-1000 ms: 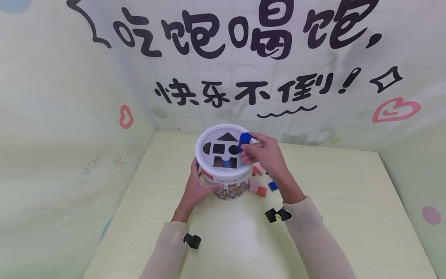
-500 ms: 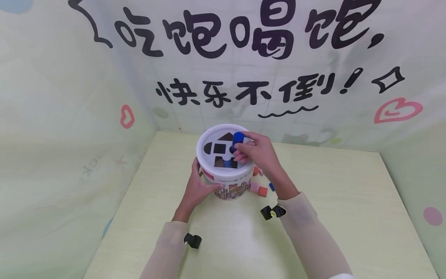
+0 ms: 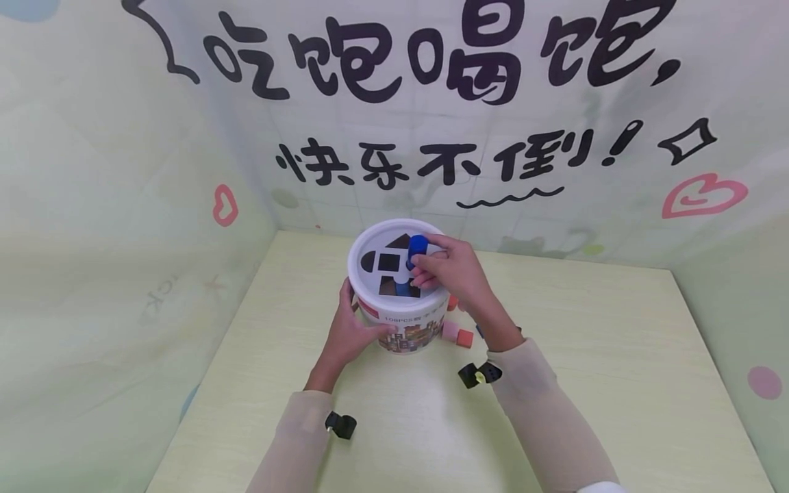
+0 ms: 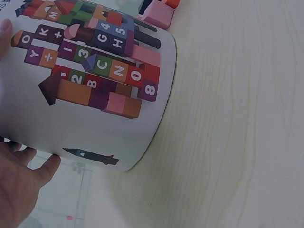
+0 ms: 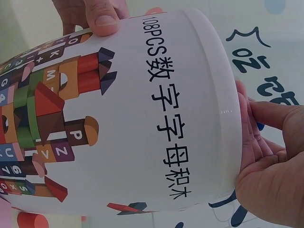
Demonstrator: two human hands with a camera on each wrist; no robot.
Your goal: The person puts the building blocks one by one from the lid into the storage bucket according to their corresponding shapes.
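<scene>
A white block bucket (image 3: 397, 322) stands upright, printed with coloured letter blocks. Cut-outs of several shapes pierce its white lid (image 3: 371, 285). My left hand (image 3: 348, 334) grips the bucket's left side, thumb on the front wall and fingers round the side. Between right thumb and fingers, my right hand (image 3: 455, 270) pinches a blue cylinder block (image 3: 418, 244) over the lid's round hole. The cylinder stands nearly upright, its lower end overlapped by the fingers. A lighter blue piece (image 3: 402, 289) shows in the front cut-out. In the right wrist view the bucket's rim (image 5: 225, 114) hides part of that hand.
Right of the bucket's base lie a pink block (image 3: 450, 331) and an orange-red block (image 3: 465, 339), with another orange piece (image 3: 453, 302) behind. My right forearm partly hides further blocks. A printed backdrop (image 3: 382, 198) rises behind the pale wooden table (image 3: 616, 383).
My right hand has moved left with the blue cylinder, from the lid's right edge to over the round hole, now covered. The left hand keeps its grip on the bucket.
</scene>
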